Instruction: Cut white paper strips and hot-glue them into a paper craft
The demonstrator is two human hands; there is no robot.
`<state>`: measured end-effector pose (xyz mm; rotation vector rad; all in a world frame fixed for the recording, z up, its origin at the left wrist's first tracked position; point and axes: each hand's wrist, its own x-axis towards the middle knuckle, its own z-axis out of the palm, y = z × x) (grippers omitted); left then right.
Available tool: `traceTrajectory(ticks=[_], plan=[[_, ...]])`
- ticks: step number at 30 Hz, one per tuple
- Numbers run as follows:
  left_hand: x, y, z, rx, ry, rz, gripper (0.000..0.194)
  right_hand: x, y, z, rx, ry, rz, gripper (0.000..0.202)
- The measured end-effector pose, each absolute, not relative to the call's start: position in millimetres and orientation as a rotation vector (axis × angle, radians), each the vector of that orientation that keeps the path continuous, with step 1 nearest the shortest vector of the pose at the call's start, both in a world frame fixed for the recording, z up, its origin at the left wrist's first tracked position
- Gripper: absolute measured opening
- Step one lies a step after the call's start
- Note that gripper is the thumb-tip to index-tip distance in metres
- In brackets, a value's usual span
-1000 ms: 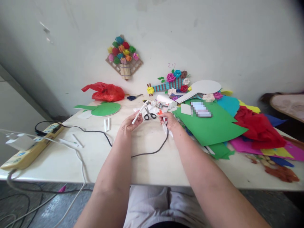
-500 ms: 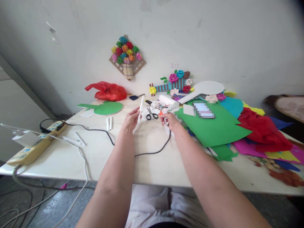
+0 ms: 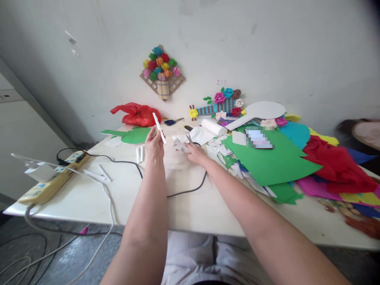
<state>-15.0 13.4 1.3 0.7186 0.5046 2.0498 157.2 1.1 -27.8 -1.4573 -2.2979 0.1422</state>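
Raised above the table, my left hand pinches a narrow white strip, which tilts with its upper end to the left. My right hand is low over the table beside black-handled scissors and partly covers them. Its fingertips reach toward a whitish, crumpled piece; blur hides whether they grip it. A black cord runs up toward my right wrist, and the tool at its end is hidden. Short white sticks lie left of my left hand.
On the left lies a yellow power strip with cords. Farther back are a red plastic bag, a green paddle-shaped piece, dark scissors and a white roll. Green sheets, a phone and red material cover the right.
My left hand has moved left with the white strip, which now tilts the other way. My right hand has moved left toward the scissors; the orange-tipped corded tool it held no longer shows.
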Motion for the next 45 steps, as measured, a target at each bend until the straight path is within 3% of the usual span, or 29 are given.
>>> traceTrajectory(ticks=[7,13,20,23,31,45], plan=[[-4.4,10.5,0.8,0.800,0.546,1.993,0.044,123.1,11.8,-21.6,-1.430,-2.531,-0.083,0.046],[0.7,14.3,-6.4,0.805,0.575,1.969,0.052,128.9,4.7,-8.9,-1.406,-2.373,-0.091,0.033],[13.9,10.8,-5.8,0.863,0.649,1.925,0.056,146.6,-11.7,-5.1,-1.130,-1.767,0.792,0.029],[20.9,7.5,-5.7,0.893,0.662,1.911,0.056,144.2,-13.8,-11.3,-0.971,-1.640,0.922,0.024],[28.8,7.5,-9.7,0.867,0.624,1.810,0.050,141.1,-4.0,-21.6,-1.040,-1.437,0.894,0.012],[18.1,8.0,-12.2,0.854,0.662,1.709,0.027,147.5,-3.9,-26.3,-1.252,-1.563,0.636,0.013]])
